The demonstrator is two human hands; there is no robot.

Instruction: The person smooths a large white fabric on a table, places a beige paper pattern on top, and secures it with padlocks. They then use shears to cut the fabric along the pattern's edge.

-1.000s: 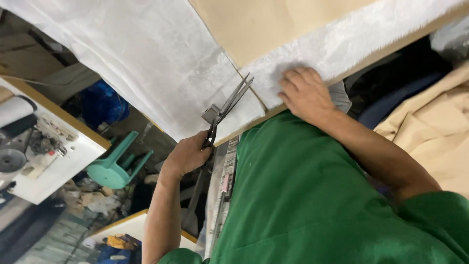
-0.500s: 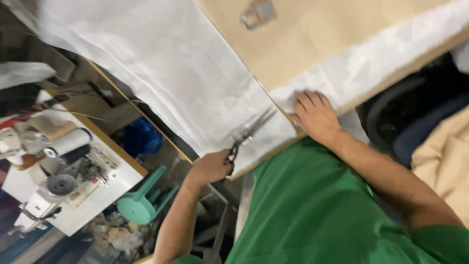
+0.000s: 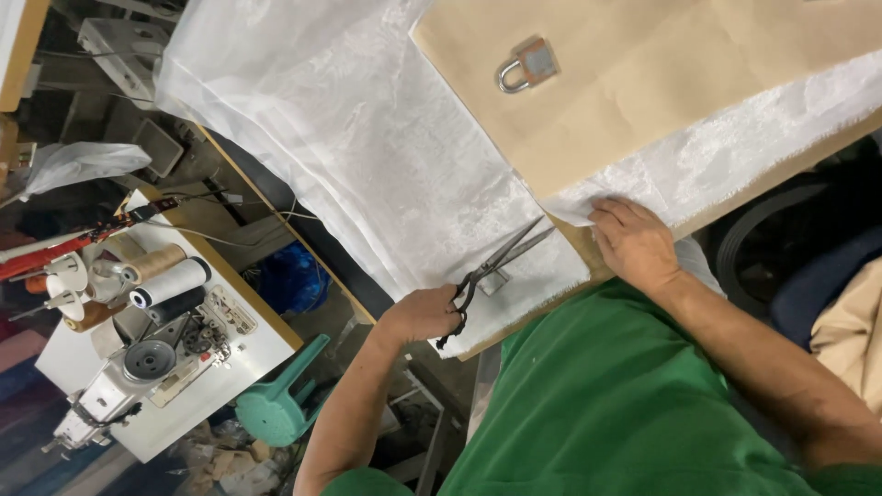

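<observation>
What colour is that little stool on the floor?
The stool is teal green, seen in the head view beside the white sewing table.

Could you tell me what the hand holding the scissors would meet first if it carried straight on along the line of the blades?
Probably the edge of the tan paper pattern, just beyond the scissors tips, as the left hand crosses white fabric.

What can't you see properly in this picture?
- Head view: the scissors handles are hidden inside the left hand.
- The white fabric is partly hidden under the brown paper.
- What lies beneath the right hand is covered by the palm.
- The paper's far side is cut off by the top edge.
- The sewing machine parts are too small to tell.
</observation>
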